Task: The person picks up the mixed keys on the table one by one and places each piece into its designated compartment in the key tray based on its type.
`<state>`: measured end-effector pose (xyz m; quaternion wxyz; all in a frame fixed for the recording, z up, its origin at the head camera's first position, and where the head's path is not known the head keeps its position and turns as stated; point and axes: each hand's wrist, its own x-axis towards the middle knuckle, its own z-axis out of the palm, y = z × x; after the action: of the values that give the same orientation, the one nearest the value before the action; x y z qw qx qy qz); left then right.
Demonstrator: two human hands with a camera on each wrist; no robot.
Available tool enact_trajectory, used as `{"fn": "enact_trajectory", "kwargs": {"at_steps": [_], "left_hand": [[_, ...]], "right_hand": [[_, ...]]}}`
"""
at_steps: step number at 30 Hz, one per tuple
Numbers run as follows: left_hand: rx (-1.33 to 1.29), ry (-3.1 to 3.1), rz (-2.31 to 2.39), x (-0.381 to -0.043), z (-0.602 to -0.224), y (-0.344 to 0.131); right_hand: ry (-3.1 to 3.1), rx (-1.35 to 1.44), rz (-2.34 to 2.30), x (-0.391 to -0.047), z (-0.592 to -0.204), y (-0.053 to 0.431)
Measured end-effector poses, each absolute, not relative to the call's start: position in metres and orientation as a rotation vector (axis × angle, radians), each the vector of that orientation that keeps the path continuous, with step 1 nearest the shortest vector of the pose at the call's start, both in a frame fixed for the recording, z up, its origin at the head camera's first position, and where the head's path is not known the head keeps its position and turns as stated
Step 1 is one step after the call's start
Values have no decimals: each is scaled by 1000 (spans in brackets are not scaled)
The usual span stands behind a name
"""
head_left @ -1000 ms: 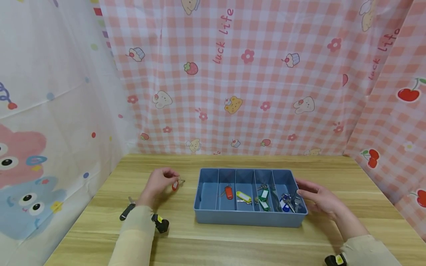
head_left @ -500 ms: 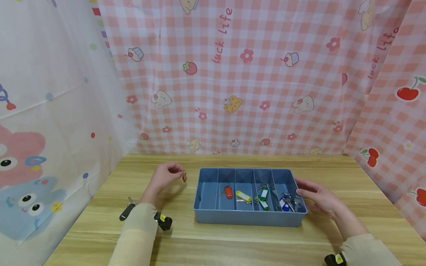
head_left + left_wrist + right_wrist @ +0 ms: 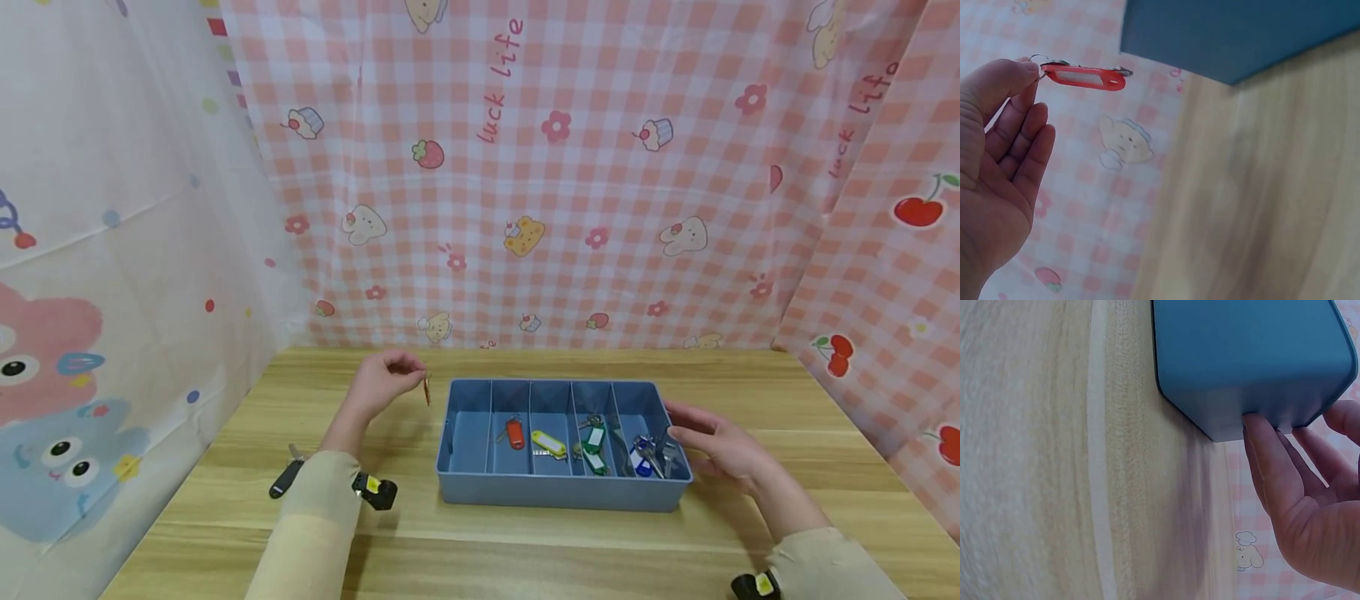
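Note:
My left hand (image 3: 381,383) pinches the metal ring of a red key tag (image 3: 1085,77) between thumb and forefinger. Part of a key shows behind the tag in the left wrist view. The tag hangs over the table, just left of a blue compartment box (image 3: 562,492). At the box's right end, my right hand (image 3: 723,446) touches the outer wall with extended fingertips, its thumb at the rim. Inside the box lie keys with a red tag (image 3: 514,433), a yellow tag (image 3: 548,442), green tags (image 3: 595,437) and a blue tag (image 3: 640,462), each colour in its own compartment.
A black-headed key (image 3: 287,478) lies on the wooden table (image 3: 525,550) beside my left forearm. A pink checked cloth (image 3: 555,275) hangs behind the table, with a white printed cloth (image 3: 150,250) at left.
My left hand has moved right and away from me, lifting the red key tag, which now hangs down nearer the box. The right hand and box stay where they were.

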<state>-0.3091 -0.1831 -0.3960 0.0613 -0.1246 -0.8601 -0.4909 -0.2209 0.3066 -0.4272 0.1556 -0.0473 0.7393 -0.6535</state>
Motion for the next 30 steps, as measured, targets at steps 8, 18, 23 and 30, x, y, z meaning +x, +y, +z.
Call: {"fn": "enact_trajectory", "kwargs": {"at_steps": [8,18,23,30], "left_hand": [[-462,-2554,-1450,-304,-375,-171],[-591,-2513,-1443,-294,-355,-154],[-637,-2517,-1426,-289,-348,-147],[-728,-2506,-1410,-282,-340,-136]], "right_hand": [[2123,-135,-1867,-220,-427,306],[2144,-121,-1844,-220,-427,306],[2146,-134,-1843,-221,-428,306],[2152,-136,-1838,-219,-425,306]]}}
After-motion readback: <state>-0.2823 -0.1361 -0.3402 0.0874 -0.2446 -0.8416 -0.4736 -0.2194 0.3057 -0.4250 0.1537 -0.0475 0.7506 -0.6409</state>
